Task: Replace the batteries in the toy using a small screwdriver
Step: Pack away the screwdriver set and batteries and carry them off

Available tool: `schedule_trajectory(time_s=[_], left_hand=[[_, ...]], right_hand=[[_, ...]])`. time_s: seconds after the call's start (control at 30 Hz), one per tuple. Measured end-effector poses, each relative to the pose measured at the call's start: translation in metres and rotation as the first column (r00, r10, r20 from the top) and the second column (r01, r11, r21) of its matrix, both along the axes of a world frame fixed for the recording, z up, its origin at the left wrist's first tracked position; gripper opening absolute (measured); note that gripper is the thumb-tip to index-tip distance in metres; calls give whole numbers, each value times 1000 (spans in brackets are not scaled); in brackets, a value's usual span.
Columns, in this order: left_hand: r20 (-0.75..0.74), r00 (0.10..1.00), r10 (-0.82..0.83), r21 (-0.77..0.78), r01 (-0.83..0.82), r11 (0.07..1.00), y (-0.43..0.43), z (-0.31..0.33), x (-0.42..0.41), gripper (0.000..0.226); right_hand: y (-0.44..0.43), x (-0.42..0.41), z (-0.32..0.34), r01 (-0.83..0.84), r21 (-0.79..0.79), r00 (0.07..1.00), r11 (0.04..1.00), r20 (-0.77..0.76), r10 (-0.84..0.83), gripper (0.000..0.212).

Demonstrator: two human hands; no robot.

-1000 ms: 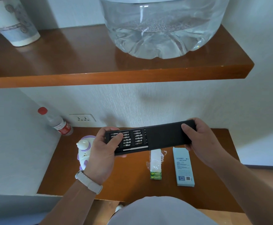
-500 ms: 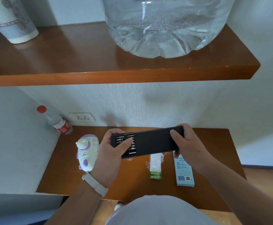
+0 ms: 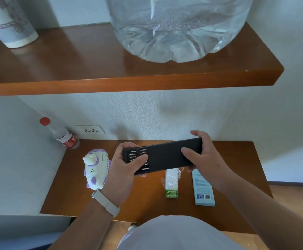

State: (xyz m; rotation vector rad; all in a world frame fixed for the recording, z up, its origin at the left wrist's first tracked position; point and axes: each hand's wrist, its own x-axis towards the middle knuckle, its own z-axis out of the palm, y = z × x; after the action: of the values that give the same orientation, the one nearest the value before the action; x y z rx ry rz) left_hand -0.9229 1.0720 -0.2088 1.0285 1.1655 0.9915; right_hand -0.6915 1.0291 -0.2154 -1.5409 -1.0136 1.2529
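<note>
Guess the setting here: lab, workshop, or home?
Most likely a home or small office nook, not a workshop: wooden shelves set into a white-walled corner, a big water jug on the upper one, a wall socket above the lower.

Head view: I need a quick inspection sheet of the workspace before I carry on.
Surface: brown lower shelf, glossy.
Job's things: screwdriver case held above the shelf, bit tray partly exposed at its left end; toy lying at left; battery pack and blue box lying at right.
Clutter: red-capped bottle leaning in the wall corner.
Hands: left hand and right hand grip the case's ends.
Cables: nothing seen.
Surroundings: wall socket; upper shelf with water jug and paper cup.
</note>
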Motion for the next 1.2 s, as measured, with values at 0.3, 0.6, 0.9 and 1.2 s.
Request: schedule_trajectory(time_s=[0.3,0.6,0.9,1.2], left_hand=[[-115,990,-81,-10,80,997,-13,-4,15,50],[-28,992,-125,-82,123,989,-8,-16,10,45],[-20,966,-256,-130,252,959,1,-20,-1,45],[178,984,-14,-200,50,979,0,-24,14,42]], right_hand=[[-5,-32,-13,-111,-39,990,993,81,114,48],[2,-28,-20,-269,-143,946,953,149,289,41],[-7,-17,-26,-259,-126,959,958,87,271,14],[-20,-11,-30,-227,-131,974,965,-29,225,9]])
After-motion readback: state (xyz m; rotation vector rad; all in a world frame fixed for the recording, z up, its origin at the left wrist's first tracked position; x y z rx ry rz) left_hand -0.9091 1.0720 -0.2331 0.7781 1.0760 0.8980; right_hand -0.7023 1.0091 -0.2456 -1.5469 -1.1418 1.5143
